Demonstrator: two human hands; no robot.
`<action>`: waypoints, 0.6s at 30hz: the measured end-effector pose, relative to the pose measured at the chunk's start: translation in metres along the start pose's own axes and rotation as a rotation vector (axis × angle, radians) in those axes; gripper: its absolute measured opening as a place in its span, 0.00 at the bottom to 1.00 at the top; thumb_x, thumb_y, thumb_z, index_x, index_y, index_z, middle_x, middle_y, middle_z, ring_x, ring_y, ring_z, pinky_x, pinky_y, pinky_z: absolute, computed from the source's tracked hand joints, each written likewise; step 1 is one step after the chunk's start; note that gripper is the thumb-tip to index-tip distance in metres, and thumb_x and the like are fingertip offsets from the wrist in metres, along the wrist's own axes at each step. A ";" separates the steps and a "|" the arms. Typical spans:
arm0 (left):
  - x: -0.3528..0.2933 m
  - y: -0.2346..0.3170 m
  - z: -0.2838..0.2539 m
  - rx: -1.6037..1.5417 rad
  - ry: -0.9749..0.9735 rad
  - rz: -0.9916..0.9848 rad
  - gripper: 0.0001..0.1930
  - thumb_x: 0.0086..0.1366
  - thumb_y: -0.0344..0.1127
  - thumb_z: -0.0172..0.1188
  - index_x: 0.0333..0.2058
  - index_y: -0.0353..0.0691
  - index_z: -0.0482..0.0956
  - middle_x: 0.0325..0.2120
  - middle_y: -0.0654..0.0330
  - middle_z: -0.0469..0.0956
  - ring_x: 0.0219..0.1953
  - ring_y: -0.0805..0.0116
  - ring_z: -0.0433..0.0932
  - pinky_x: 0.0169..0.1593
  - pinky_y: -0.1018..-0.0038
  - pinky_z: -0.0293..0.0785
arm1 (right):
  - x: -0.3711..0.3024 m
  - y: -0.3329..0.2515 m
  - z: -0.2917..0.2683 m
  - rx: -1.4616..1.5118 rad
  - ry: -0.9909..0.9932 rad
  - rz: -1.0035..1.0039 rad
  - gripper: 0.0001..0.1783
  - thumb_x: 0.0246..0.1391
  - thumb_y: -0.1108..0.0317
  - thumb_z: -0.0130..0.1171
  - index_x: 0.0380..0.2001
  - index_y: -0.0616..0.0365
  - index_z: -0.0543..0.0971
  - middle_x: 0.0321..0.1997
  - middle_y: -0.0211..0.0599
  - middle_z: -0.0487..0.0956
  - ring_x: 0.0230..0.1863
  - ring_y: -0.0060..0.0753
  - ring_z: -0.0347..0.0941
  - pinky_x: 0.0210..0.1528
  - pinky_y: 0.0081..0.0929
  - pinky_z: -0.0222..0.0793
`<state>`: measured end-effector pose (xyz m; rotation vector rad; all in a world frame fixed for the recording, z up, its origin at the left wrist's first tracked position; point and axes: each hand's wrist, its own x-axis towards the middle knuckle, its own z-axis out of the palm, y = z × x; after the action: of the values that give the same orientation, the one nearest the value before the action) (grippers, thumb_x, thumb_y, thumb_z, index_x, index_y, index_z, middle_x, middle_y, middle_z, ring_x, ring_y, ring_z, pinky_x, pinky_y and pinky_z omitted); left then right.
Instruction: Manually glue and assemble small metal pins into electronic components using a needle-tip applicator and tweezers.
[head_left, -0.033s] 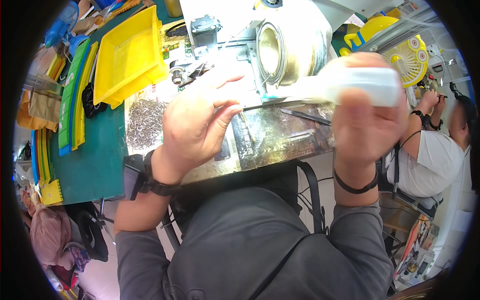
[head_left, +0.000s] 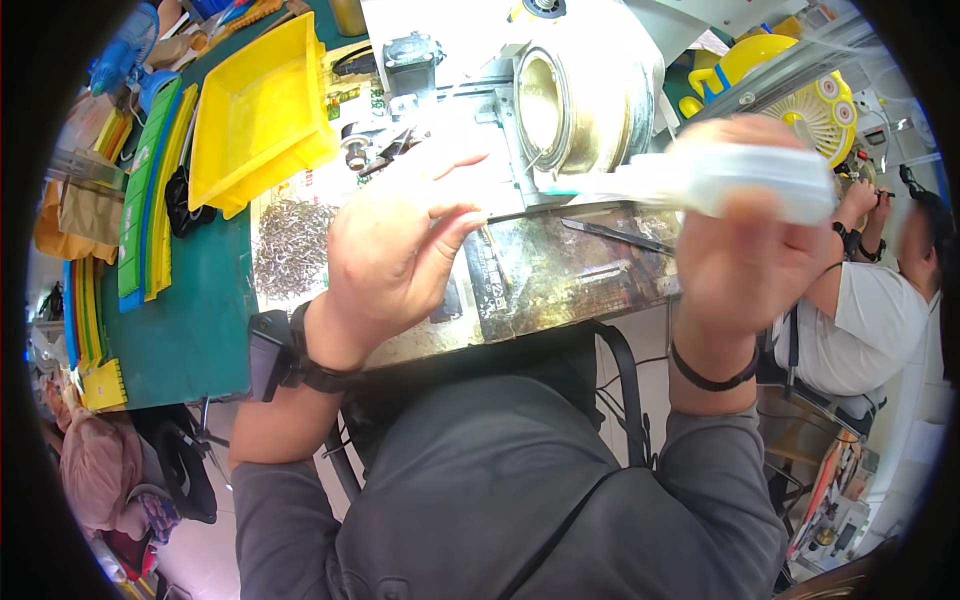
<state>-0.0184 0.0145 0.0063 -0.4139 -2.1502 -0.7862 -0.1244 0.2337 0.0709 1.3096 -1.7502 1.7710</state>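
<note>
In my right hand, a pale translucent squeeze bottle lies tilted on its side. Its tapered nozzle points left, with a teal tip, and the hand and bottle are blurred by motion. My left hand is closed, thumb and forefinger pinched together at the near side of the bench machine. Whatever it pinches is too small and overexposed to make out. Between the hands stands the machine's round metal drum. Dark tweezers lie on the stained bench board below the nozzle.
Left of my left hand lies a heap of small metal pieces. Behind it sits a yellow plastic bin, beside stacked green and yellow trays. A yellow fan stands at the far right, near a seated person in a white shirt.
My right hand and the squeeze bottle have shifted a little to the right, drawing the nozzle away from my left fingertips. The left hand has stayed in place.
</note>
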 end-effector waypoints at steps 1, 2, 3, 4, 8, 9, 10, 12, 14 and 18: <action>0.001 0.002 0.000 0.009 0.004 -0.006 0.08 0.58 0.24 0.68 0.37 0.36 0.80 0.44 0.49 0.84 0.44 0.52 0.83 0.43 0.66 0.78 | -0.002 0.003 -0.012 0.167 0.084 0.001 0.22 0.58 0.60 0.65 0.45 0.70 0.76 0.41 0.45 0.78 0.40 0.33 0.73 0.47 0.30 0.69; 0.002 0.004 0.000 0.016 0.008 -0.010 0.08 0.58 0.24 0.68 0.36 0.36 0.80 0.43 0.50 0.84 0.46 0.51 0.83 0.44 0.65 0.77 | -0.005 0.006 -0.020 0.332 0.168 0.000 0.22 0.59 0.58 0.63 0.45 0.67 0.75 0.39 0.44 0.76 0.39 0.34 0.72 0.45 0.32 0.69; 0.003 0.004 0.002 0.008 0.006 0.008 0.08 0.58 0.24 0.68 0.36 0.36 0.80 0.43 0.50 0.84 0.46 0.51 0.83 0.44 0.65 0.77 | -0.013 0.012 -0.022 0.320 0.179 -0.012 0.22 0.59 0.58 0.63 0.45 0.67 0.75 0.39 0.44 0.76 0.39 0.34 0.72 0.45 0.32 0.69; 0.002 0.004 0.002 0.036 0.013 0.013 0.09 0.57 0.23 0.68 0.36 0.37 0.80 0.41 0.51 0.84 0.46 0.50 0.82 0.45 0.64 0.77 | -0.024 0.017 -0.022 0.418 0.128 0.111 0.22 0.59 0.57 0.63 0.45 0.66 0.74 0.39 0.42 0.75 0.38 0.34 0.72 0.44 0.32 0.69; -0.007 0.001 0.006 -0.016 0.101 -0.062 0.10 0.57 0.22 0.69 0.38 0.36 0.82 0.31 0.54 0.80 0.36 0.54 0.77 0.43 0.65 0.74 | -0.077 0.017 0.016 0.903 -0.036 0.704 0.20 0.56 0.68 0.69 0.48 0.63 0.74 0.45 0.38 0.78 0.44 0.25 0.77 0.46 0.27 0.74; -0.031 -0.003 0.002 0.001 -0.063 -0.263 0.05 0.66 0.20 0.60 0.39 0.33 0.77 0.39 0.53 0.79 0.44 0.63 0.78 0.52 0.67 0.73 | -0.081 0.013 0.031 1.027 -0.003 0.813 0.21 0.56 0.70 0.69 0.49 0.63 0.73 0.45 0.38 0.78 0.45 0.28 0.78 0.47 0.28 0.76; -0.028 -0.004 0.002 -0.173 -0.047 -0.354 0.03 0.68 0.21 0.57 0.40 0.33 0.76 0.38 0.53 0.80 0.44 0.64 0.79 0.53 0.67 0.74 | -0.086 0.014 0.044 1.169 -0.022 0.862 0.21 0.56 0.71 0.69 0.50 0.63 0.73 0.46 0.38 0.79 0.45 0.28 0.78 0.47 0.28 0.77; -0.018 0.002 0.009 -0.513 -0.003 -0.494 0.02 0.72 0.24 0.53 0.40 0.33 0.74 0.38 0.54 0.81 0.45 0.64 0.80 0.55 0.65 0.76 | -0.093 0.020 0.069 1.384 -0.024 0.974 0.23 0.56 0.68 0.70 0.51 0.61 0.72 0.46 0.38 0.79 0.45 0.29 0.79 0.47 0.28 0.77; -0.013 0.008 0.017 -0.706 0.049 -0.603 0.03 0.75 0.29 0.50 0.40 0.36 0.70 0.35 0.52 0.82 0.44 0.62 0.82 0.53 0.65 0.77 | -0.096 0.020 0.084 1.443 0.014 1.017 0.24 0.57 0.66 0.70 0.52 0.61 0.72 0.47 0.38 0.79 0.45 0.28 0.79 0.47 0.28 0.77; -0.016 0.003 0.018 -0.938 0.017 -0.643 0.05 0.76 0.32 0.47 0.43 0.38 0.64 0.28 0.53 0.80 0.32 0.68 0.81 0.43 0.71 0.79 | -0.098 0.020 0.093 1.424 -0.126 1.217 0.28 0.60 0.53 0.67 0.53 0.60 0.71 0.47 0.37 0.78 0.41 0.25 0.79 0.40 0.23 0.78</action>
<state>-0.0169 0.0282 -0.0133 -0.1498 -1.7685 -2.1548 -0.0539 0.1807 -0.0332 0.4288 -1.1823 4.1002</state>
